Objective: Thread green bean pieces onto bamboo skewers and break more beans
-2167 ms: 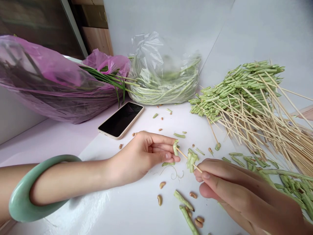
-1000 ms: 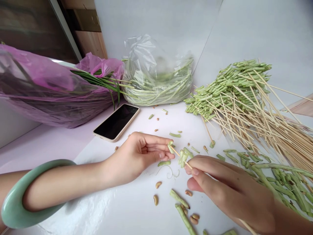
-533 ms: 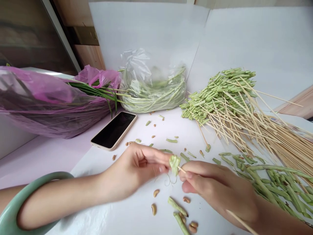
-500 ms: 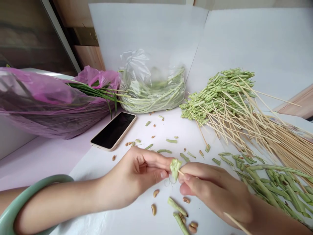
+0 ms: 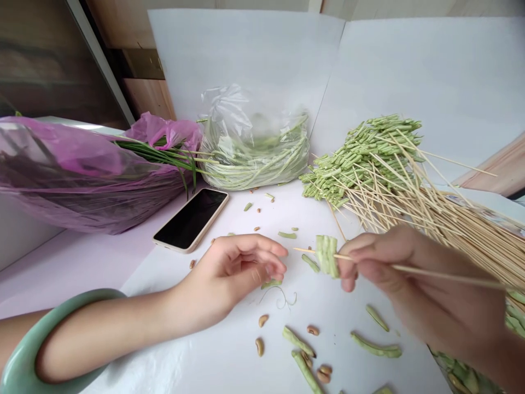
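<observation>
My right hand [image 5: 410, 284] pinches a thin bamboo skewer [image 5: 443, 272] lying level, with several short green bean pieces [image 5: 327, 255] threaded near its bare tip. My left hand [image 5: 238, 268] hovers just left of that tip with fingers loosely spread and nothing in them. A pale green bangle [image 5: 36, 342] sits on my left forearm. Loose bean pieces [image 5: 375, 348] and brown bean seeds [image 5: 262, 320] lie on the white table [image 5: 229, 361] below both hands.
A heap of finished bean skewers [image 5: 369, 158] fans out at the right. A clear bag of long beans [image 5: 258, 153] stands at the back, a purple bag of greens [image 5: 82, 169] at the left. A phone [image 5: 192, 219] lies screen up near my left hand.
My left hand has let go of the bean pieces and opened. My right hand drew the skewer rightward and turned it level, with the beans slid further onto it.
</observation>
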Available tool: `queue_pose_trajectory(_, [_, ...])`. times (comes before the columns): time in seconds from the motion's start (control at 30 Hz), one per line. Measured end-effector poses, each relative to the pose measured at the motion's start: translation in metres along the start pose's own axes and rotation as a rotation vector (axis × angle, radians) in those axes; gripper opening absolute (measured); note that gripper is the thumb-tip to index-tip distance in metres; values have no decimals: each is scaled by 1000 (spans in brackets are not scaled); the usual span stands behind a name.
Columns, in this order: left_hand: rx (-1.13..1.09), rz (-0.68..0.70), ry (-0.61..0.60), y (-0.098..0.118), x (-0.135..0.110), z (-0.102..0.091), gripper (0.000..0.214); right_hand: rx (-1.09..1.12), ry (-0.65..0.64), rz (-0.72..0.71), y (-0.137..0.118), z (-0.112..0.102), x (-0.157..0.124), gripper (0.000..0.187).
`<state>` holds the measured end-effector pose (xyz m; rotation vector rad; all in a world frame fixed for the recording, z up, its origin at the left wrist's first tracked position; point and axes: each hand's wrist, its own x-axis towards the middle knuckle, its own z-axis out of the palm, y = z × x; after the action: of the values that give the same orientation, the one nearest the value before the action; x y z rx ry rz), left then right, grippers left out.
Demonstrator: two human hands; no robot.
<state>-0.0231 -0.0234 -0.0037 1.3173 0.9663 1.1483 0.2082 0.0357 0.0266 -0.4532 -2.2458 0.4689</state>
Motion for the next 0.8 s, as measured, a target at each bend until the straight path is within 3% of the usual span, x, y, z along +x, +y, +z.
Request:
queue_pose_trajectory(0.07, [218, 106, -133, 5, 0, 1, 16, 36, -23, 90, -1, -15, 7, 23])
queue_pose_trajectory(0.2, [506, 337, -584, 16, 3, 5, 19, 185, -321, 234, -4, -38, 7, 28])
queue_pose_trajectory(0.33, [609, 357, -841, 19, 5, 8, 20, 206, -598, 293, -12, -36, 0, 28])
queue_pose_trajectory(0.43, [701, 374, -876, 17, 4, 8, 20, 223, -687, 283, -17, -25, -1, 22])
queue_pose_trajectory(0.63, [724, 423, -859, 14, 2, 7, 19, 320, -713, 295, -17, -13, 0, 20])
queue_pose_trajectory(0.8, [745, 392, -888, 14, 3, 8, 17, 213, -766, 306, -20, -11, 0, 19])
